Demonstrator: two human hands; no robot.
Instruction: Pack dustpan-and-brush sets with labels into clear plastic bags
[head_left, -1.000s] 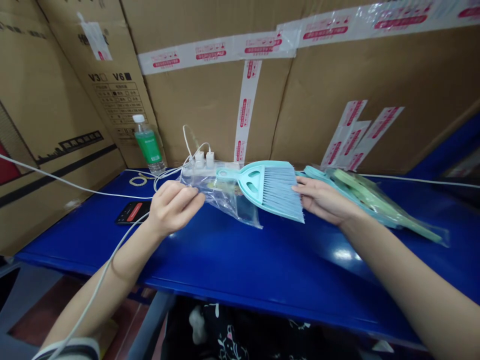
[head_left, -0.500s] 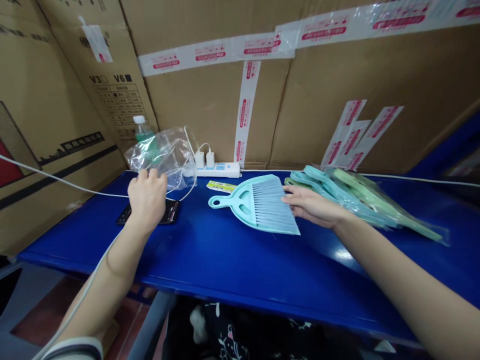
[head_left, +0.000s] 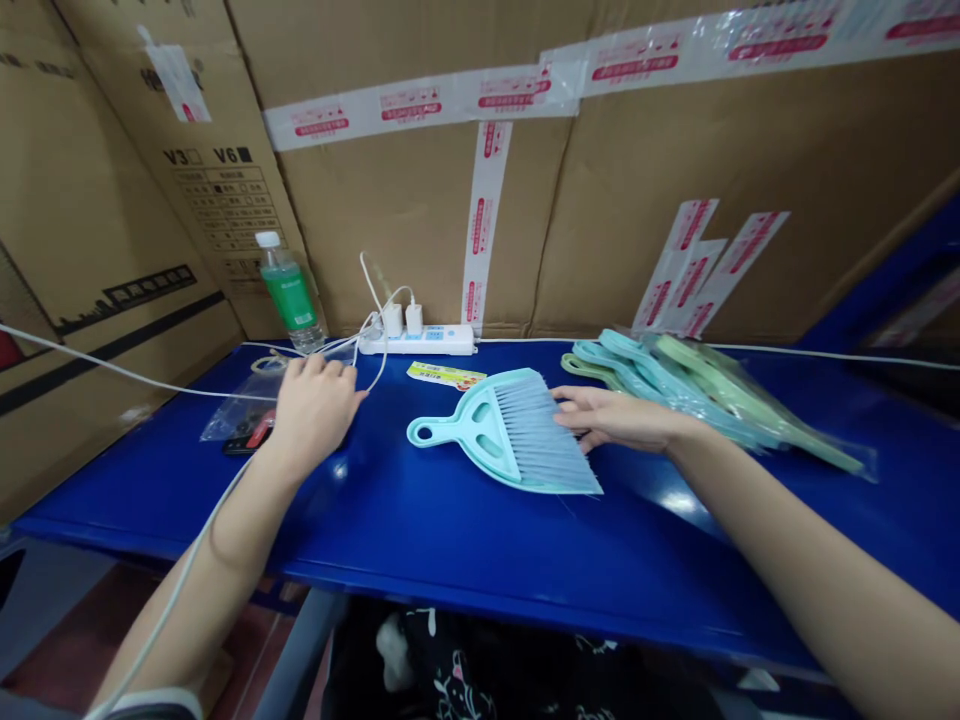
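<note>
A light-blue dustpan (head_left: 480, 462) with a hand brush (head_left: 536, 425) nested in it is at mid-table, its ring handle pointing left. My right hand (head_left: 619, 418) grips the bristle end from the right, fingertips against the bristles. My left hand (head_left: 315, 405) is palm down at the left, fingers forward and thumb out to the side. Under and beside it lies a clear plastic bag (head_left: 236, 408), crumpled flat. A black phone-like device (head_left: 241, 442) with a red patch is partly covered by the bag and that hand.
Bagged blue and green brush sets (head_left: 697, 390) lie at the right. Behind the left hand stands a green-labelled bottle (head_left: 291, 295). A white power strip (head_left: 420, 340) with chargers and cables sits by the cardboard wall (head_left: 420, 220). A yellow-green label (head_left: 446, 375) lies before it. A white cable crosses my left forearm.
The plastic bag, earlier raised in front of the bottle, has dropped to the table by my left hand, whose thumb now sticks out. The dustpan and brush have shifted slightly toward me.
</note>
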